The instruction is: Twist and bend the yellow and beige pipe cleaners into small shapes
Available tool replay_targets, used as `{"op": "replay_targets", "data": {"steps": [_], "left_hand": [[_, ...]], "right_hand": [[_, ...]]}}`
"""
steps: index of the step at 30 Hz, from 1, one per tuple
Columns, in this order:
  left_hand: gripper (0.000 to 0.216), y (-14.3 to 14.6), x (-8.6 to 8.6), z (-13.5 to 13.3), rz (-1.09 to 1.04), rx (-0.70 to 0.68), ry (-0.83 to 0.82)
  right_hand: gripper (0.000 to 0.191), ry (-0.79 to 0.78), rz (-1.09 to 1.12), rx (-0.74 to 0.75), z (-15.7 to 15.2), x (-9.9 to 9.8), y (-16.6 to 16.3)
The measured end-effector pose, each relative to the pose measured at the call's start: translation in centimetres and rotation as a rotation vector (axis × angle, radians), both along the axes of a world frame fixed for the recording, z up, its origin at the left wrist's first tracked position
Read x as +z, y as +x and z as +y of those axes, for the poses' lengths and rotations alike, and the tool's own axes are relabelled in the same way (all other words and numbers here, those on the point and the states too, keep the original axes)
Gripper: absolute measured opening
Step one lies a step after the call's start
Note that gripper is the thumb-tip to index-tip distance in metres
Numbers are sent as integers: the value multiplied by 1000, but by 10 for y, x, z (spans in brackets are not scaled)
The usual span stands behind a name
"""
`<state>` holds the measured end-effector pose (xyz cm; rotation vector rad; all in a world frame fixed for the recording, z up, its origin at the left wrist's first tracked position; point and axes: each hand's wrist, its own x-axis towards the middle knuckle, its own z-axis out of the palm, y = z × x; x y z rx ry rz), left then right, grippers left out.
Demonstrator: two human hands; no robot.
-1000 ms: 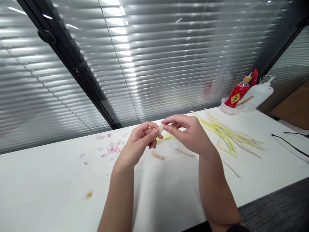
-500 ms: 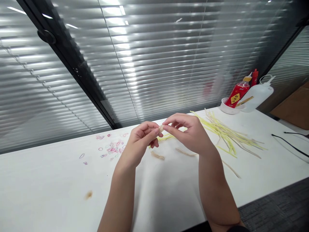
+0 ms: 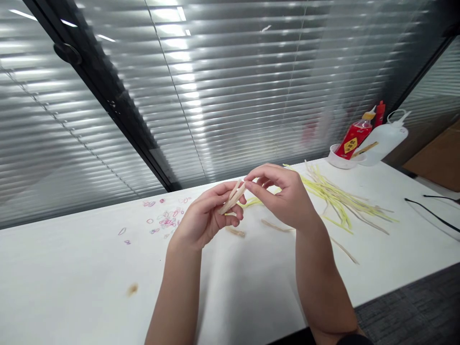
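Pinching pale, flat strips (image 3: pixel 232 201) at one end, our right hand (image 3: pixel 282 194) meets our left hand (image 3: pixel 201 218), loosely curled around them. Slender yellow strands (image 3: pixel 332 194) lie nearby.

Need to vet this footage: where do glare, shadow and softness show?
Head view, top: bright glare along the blinds; head view, lower centre: soft shadow on the white table; head view, middle: held pale strips fairly clear; head view, left: tiny loops softer.

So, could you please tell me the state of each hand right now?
Left hand: partly curled, holding thin, pale beige strips across its fingers.
Right hand: thumb and forefinger closed in a pinch at the strips' upper end.
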<state>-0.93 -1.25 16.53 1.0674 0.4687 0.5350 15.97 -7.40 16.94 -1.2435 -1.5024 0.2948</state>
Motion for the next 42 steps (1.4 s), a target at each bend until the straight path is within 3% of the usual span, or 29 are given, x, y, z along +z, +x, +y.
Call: {"op": "replay_targets", "data": {"steps": [5,14,26,35,42], "left_hand": [[28,1,3,-2,-10,-26,-10],[20,0,7,-11,36,-61,125],[9,4,8,-14,-108,170,-4],[12,4,7,-16,-240,206,-102],[14,10,6,-16,-250,197,-72]], "right_hand": [[8,23,-1,-3,-1,1,0],[10,103,6,-10,-3,3,-2],[10,214,-21,126,-13,9,-4],[11,176,0,352,-17,9,-7],[15,26,6,237,-8,6,-16]]}}
